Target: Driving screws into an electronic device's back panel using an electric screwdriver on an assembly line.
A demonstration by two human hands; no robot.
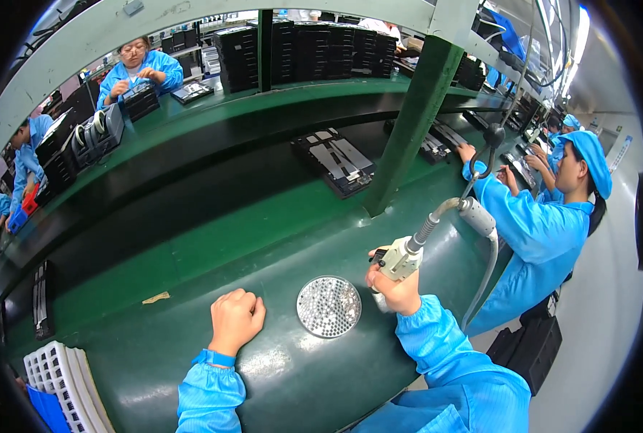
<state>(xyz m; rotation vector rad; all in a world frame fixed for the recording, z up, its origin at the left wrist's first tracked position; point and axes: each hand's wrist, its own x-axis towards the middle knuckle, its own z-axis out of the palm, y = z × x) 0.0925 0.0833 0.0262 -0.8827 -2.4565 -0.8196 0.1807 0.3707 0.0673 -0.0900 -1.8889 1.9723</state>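
My right hand (397, 289) is wrapped around a cream-coloured electric screwdriver (403, 260), whose tip is hidden below the hand. A spring-sleeved grey cable runs up from the tool towards a hanging hook. Just left of that hand, a round clear dish (328, 307) with a grid of small holes or pieces lies flat on the green bench (300, 382). On the dish's other side rests my left hand (236, 321), curled into a fist, with a blue band at the wrist. Nothing shows in its fingers, and it stays apart from the dish.
A green post (415, 123) rises beyond the screwdriver. Farther back, a black tray (334, 160) holds flat silvery parts; another dark tray (42, 299) lies left. White moulded trays (65, 382) stand at lower left. A co-worker (538, 209) in blue works close on my right.
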